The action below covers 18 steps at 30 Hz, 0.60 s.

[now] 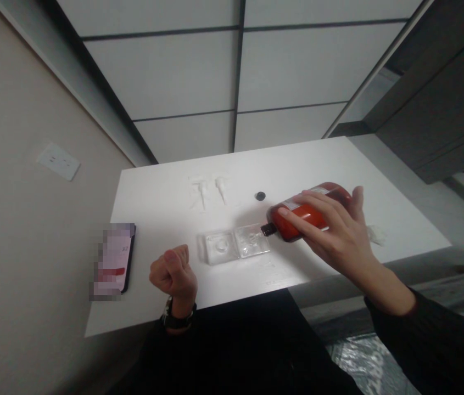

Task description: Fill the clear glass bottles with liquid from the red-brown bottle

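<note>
The right hand (339,236) grasps the bottle (308,215) around its body, tilted, apparently to bring the capless neck (268,229) to the clear case (217,257). The left hand (174,274), clenched, shows nothing held. The cap (260,196) lies behind, out of the way. Room remains between case and nozzles (221,189); the table's (153,211) front edge runs near.

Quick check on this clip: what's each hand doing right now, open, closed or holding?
Left hand: closed in a fist; whether anything is inside cannot be told.
Right hand: closed around the tilted amber bottle.
</note>
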Motion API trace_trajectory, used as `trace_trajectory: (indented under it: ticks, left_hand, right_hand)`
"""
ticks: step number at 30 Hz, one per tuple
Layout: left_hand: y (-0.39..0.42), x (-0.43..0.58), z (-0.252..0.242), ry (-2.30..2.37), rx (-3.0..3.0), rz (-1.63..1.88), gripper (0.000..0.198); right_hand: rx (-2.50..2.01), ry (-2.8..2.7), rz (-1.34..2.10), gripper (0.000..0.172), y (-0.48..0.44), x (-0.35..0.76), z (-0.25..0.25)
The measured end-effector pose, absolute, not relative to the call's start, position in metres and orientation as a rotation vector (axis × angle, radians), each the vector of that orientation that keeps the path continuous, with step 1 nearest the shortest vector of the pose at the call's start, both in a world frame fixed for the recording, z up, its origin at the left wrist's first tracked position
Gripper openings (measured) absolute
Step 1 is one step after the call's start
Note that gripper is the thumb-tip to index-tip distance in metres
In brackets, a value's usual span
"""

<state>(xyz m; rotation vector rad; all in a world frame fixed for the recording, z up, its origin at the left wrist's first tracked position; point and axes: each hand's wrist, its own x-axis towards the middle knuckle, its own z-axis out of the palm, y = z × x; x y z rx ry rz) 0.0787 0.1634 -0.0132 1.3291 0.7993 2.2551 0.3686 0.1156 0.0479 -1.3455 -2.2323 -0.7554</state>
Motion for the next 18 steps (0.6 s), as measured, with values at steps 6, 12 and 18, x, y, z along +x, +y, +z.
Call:
trace_trajectory:
  ticks: [6, 12, 18]
  left_hand:
    - [0.1636, 0.0766, -0.0175, 0.807, 1.344, 2.256, 0.074]
    - [0.162, 0.0778, -0.0141, 0.809, 1.378, 2.223, 0.073]
    - [0.1629, 0.0784, -0.0102, 0.783, 1.487, 2.191, 0.068]
  right_hand:
    - [-1.337, -2.202, -0.773, 0.082, 0.1173, 0.3703, 0.0462]
    - [-1.369, -2.22, -0.739, 0.085, 0.1158, 0.3721, 0.0465]
    - [-1.412, -2.215, -0.663, 0.09, 0.1142, 0.374, 0.0453]
